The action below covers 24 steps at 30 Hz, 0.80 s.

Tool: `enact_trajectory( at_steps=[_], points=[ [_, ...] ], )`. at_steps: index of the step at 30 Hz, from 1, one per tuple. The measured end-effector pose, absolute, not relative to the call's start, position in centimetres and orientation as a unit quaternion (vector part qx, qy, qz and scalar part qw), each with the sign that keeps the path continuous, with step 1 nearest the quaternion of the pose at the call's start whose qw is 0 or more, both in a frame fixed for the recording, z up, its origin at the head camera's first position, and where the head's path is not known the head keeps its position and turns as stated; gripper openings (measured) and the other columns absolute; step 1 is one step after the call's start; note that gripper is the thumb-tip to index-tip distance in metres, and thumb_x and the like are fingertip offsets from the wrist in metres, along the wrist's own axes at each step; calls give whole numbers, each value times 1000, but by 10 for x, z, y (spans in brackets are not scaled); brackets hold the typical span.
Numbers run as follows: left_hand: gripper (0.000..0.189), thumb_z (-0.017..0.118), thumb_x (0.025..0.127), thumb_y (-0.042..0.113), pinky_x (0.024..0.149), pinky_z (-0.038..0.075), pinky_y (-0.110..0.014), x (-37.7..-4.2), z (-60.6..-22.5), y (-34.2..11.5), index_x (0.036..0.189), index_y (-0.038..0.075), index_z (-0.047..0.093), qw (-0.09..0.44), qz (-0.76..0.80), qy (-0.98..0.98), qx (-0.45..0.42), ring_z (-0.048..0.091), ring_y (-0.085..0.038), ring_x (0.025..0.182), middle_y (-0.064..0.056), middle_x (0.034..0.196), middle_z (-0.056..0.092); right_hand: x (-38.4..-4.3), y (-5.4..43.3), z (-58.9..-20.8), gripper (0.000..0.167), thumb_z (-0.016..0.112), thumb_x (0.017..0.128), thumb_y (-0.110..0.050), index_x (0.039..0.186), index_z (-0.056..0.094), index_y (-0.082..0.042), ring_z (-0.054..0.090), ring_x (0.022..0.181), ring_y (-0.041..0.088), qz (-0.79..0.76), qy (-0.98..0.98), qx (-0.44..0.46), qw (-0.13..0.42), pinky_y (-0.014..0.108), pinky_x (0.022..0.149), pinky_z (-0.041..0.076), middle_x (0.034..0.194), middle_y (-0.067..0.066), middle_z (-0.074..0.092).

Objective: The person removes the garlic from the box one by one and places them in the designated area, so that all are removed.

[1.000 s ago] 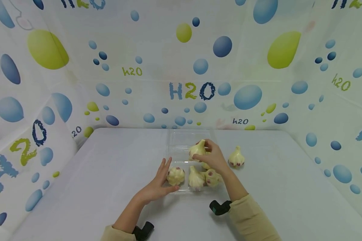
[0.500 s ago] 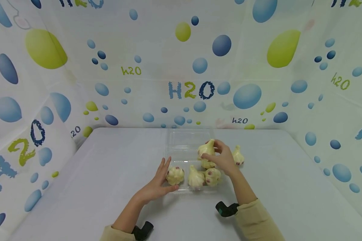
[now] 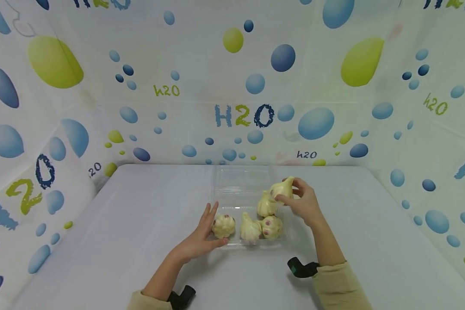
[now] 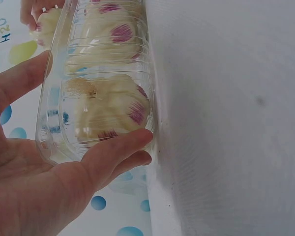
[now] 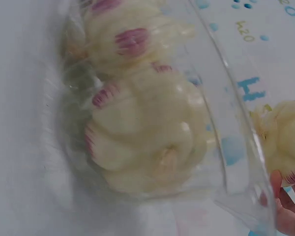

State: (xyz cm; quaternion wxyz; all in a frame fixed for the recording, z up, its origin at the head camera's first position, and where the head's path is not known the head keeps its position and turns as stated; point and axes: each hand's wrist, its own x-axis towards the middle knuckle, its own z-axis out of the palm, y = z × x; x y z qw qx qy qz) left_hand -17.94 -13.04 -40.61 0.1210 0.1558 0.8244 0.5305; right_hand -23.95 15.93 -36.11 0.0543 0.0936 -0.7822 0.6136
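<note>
My right hand [image 3: 306,204] pinches a garlic bulb [image 3: 282,189] above the right edge of a clear plastic clamshell box [image 3: 234,242]. The right wrist view shows this held garlic bulb [image 5: 287,142] outside the clear wall, with fingertips [image 5: 287,216] below it. Inside the box, a garlic bulb [image 3: 223,226] sits at the left, while others [image 3: 250,229] are grouped at the right. My left hand [image 3: 199,241] rests against the box's left end with spread, straight fingers. In the left wrist view, its thumb [image 4: 118,150] lies along the box's near wall.
The box's clear lid [image 3: 242,178] lies folded back on the white table [image 3: 139,206]. A patterned sheet [image 3: 193,56] hangs behind the table and along both sides. A black wrist camera mount [image 3: 303,268] sits below the right wrist.
My right hand has moved right with the garlic bulb, from over the box's middle to its right edge. It now hides the bulb lying on the table. My left hand stays put.
</note>
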Motion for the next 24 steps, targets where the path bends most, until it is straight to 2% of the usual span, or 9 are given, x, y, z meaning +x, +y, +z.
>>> enact_trajectory(
  at_steps=[8,15,24],
  points=[
    [93,67,84,20,105,19,-52,-181,-408,-130,148,27,0,122,530,825,155,-8,-34,137,-11,150,-19,-238,172,-358,54,74,77,-11,123,48,-2,50,96,23,613,-785,81,44,26,62,51,121,17,46],
    [92,66,85,21,105,20,-51,-179,-407,-130,148,28,-1,125,536,821,150,-5,-35,137,-10,150,-20,-236,184,-354,57,72,79,-11,128,45,-2,45,106,30,604,-791,76,51,22,65,50,125,16,41],
    [93,67,84,21,105,21,-52,-181,-408,-131,148,29,0,123,530,826,146,-5,-35,137,-9,150,-19,-239,198,-358,59,74,78,-15,128,46,-2,44,110,31,582,-806,73,78,16,69,47,122,16,44]
  ],
)
